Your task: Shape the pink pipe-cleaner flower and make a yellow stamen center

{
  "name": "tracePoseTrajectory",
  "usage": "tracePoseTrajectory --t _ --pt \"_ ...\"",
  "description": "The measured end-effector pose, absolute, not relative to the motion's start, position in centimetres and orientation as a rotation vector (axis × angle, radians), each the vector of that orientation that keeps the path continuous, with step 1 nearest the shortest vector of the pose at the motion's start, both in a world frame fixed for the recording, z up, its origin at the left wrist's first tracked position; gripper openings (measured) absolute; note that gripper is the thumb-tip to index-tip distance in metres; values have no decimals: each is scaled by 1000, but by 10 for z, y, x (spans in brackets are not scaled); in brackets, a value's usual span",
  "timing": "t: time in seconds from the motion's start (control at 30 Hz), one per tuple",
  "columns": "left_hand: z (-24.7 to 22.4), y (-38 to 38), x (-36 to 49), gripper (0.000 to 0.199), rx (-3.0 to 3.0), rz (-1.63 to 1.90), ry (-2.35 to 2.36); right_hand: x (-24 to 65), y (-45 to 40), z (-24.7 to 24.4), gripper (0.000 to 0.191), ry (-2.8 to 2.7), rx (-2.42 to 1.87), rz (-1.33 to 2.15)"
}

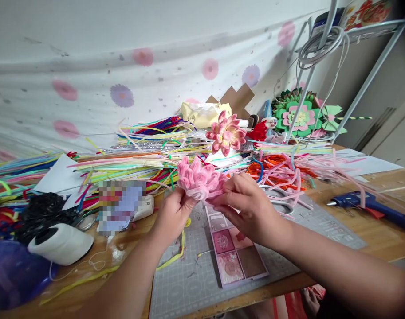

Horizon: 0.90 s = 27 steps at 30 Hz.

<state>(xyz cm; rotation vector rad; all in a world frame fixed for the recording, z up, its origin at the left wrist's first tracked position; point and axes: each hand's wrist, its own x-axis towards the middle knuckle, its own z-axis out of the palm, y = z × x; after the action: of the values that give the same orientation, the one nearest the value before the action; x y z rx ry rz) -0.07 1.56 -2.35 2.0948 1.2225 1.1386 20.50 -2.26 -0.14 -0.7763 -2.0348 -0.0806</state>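
Note:
Between my two hands is a pink pipe-cleaner flower (201,178), raised above the mat with its petals pointing up and away. My left hand (175,208) grips its lower left side, thumb at the base. On its right side, my right hand (240,201) pinches a petal or the flower's edge with thumb and forefinger; the exact spot is partly hidden. Just beneath lies a makeup palette (229,261) with pink and brown pans, on a grey cutting mat (178,283). A finished-looking pink and cream flower (226,134) stands behind the held one.
Bundles of colourful pipe cleaners (122,164) spread along the back. Scissors (280,201) lie by loose pink stems at right, and a blue glue gun (371,206) beyond. A white thread spool (60,243) lies left. A metal frame (308,88) rises at back right.

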Motion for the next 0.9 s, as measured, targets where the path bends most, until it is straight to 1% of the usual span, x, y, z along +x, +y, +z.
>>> tracePoseTrajectory --t 0.17,0.23,0.33,0.47,0.67,0.77,0.9 --pt "-24 17 1 29 1996 1074 1184 201 -19 -1 11 -1919 -840 176" --pt "-26 18 1 28 1962 1093 1180 199 -18 -1 9 -1916 -846 214" --pt "-28 17 0 27 1961 1128 1205 197 -18 -2 6 -1944 -839 212" --pt "-28 14 -1 28 1986 1127 1258 195 -19 -5 11 -1946 -901 174" --pt "-21 15 2 15 1967 1025 1209 198 -15 -5 9 -1833 -932 192" --pt "-17 14 2 19 1948 1001 1187 199 -13 -3 10 -1848 -922 168" --pt "-17 13 3 26 1924 1057 1212 198 -13 -4 11 -1887 -971 127"
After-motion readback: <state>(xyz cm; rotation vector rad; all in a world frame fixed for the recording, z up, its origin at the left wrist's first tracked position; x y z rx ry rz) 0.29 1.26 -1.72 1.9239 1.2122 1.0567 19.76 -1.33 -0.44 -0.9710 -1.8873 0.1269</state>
